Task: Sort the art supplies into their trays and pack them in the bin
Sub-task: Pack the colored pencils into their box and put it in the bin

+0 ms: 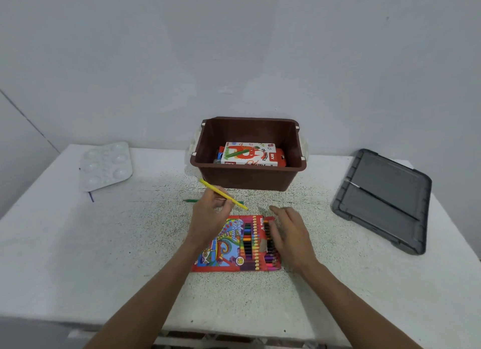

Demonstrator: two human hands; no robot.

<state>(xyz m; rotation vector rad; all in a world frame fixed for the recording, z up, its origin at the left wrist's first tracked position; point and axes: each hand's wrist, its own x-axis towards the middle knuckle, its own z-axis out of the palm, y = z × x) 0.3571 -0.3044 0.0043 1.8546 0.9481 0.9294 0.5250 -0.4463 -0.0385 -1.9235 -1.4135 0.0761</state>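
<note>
We have the pastel box (248, 154) in the bin (247, 178), but our left grip (208, 217) pinches a yellow pencil (223, 194) and our spread right grip (290, 234) rests on the unpacked pencil box (223, 244).

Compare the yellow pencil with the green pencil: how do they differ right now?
The yellow pencil is pinched in the left hand, raised and slanted; the green pencil lies flat on the table, untouched. The yellow pencil shows almost whole; the green pencil is partly hidden behind that hand. Both are outside the pencil box.
</note>
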